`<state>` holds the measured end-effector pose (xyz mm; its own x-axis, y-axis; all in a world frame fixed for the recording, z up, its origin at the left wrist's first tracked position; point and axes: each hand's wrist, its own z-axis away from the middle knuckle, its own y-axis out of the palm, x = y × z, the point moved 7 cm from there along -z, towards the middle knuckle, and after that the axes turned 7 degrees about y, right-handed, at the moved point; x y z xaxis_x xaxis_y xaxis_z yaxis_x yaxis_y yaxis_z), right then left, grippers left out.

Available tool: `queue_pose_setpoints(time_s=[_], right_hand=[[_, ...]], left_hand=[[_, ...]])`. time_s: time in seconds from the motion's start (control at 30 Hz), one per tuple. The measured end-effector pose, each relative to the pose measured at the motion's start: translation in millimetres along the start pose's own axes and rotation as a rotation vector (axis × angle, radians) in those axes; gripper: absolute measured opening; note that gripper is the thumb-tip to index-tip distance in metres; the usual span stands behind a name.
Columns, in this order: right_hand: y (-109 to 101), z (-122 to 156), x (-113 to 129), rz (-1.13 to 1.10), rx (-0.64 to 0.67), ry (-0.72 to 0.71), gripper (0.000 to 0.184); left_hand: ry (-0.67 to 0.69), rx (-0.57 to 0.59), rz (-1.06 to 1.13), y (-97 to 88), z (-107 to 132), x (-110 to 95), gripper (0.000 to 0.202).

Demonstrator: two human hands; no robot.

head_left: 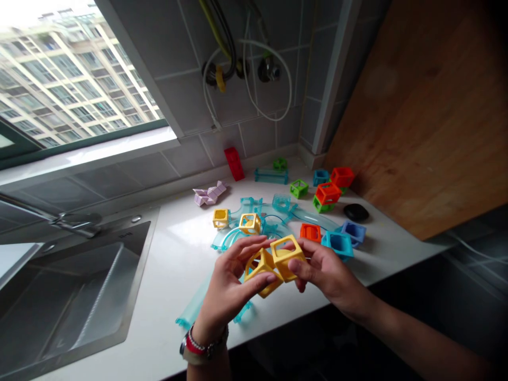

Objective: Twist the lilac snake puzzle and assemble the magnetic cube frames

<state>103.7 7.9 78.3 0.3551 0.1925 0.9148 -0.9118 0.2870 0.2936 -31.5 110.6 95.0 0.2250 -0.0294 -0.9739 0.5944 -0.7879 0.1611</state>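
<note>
Above the counter's front part, my left hand (234, 280) grips a yellow open-frame block (262, 267), its thumb across the near side. My right hand (323, 270) holds a second yellow open-frame block (286, 256) between thumb and fingers. The two blocks touch at their sides, one tilted against the other; I cannot tell whether they are joined. Just beyond them on the counter stand another yellow block (250, 224) and a further yellow block (220, 217). Clear teal track pieces (238, 235) lie around and partly behind my hands.
A steel sink (138, 254) is set in the counter at left. An orange block (310, 232), a teal block (338, 244) and a blue block (354, 233) sit right of my hands. Stacked orange blocks (327, 193), a black disc (356, 212) and a wooden panel (420, 121) are farther right.
</note>
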Motion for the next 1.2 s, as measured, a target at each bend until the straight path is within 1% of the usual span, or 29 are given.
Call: queue_pose_setpoints(time_s=[0.13, 0.27, 0.43, 0.57, 0.63, 0.67, 0.73, 0.77, 0.83, 0.9, 0.97, 1.2], right_hand=[[2.7, -1.5, -0.9, 0.112, -0.004, 0.005, 0.037], [2.6, 0.6, -9.2, 0.163, -0.017, 0.010, 0.038], [1.0, 3.6, -22.7, 0.135, -0.087, -0.001, 0.053], [0.1, 5.6, -31.2, 0.219, -0.177, -0.045, 0.052], [-3.3, 7.4, -29.8, 0.318, -0.237, -0.119, 0.058], [-5.1, 8.8, -26.4, 0.385, -0.265, -0.178, 0.064], [-6.4, 12.9, -14.0, 0.555, -0.310, -0.350, 0.071], [-3.8, 15.5, -6.4, 0.654, -0.304, -0.458, 0.072], [6.5, 21.5, 6.5, 0.818, -0.222, -0.672, 0.065], [15.7, 26.7, 14.4, 0.892, -0.122, -0.813, 0.062], [18.6, 29.3, 19.3, 0.897, -0.096, -0.854, 0.061], [20.9, 36.4, 25.9, 0.894, -0.133, -0.865, 0.060]], left_hand=[[-0.025, 0.014, -0.002, 1.3, 1.7, 2.9, 0.053], [-0.040, 0.011, 0.040, 1.7, 3.4, 3.6, 0.058], [-0.041, -0.046, 0.074, -5.7, 4.1, 4.1, 0.060], [-0.040, -0.055, 0.075, -9.2, 5.6, 2.1, 0.061], [-0.050, -0.056, 0.083, -9.4, 6.4, 1.4, 0.059], [-0.056, -0.053, 0.085, -9.0, 6.6, 1.2, 0.058], [-0.072, -0.032, 0.077, -7.0, 6.8, 1.7, 0.058], [-0.084, -0.011, 0.068, -5.1, 6.9, 2.4, 0.058], [-0.113, 0.043, 0.054, -0.2, 7.2, 4.4, 0.061], [-0.136, 0.086, 0.049, 4.3, 7.6, 6.1, 0.064], [-0.140, 0.099, 0.053, 6.8, 7.8, 6.2, 0.068], [-0.171, 0.113, 0.109, 13.9, 10.3, 9.3, 0.077]])
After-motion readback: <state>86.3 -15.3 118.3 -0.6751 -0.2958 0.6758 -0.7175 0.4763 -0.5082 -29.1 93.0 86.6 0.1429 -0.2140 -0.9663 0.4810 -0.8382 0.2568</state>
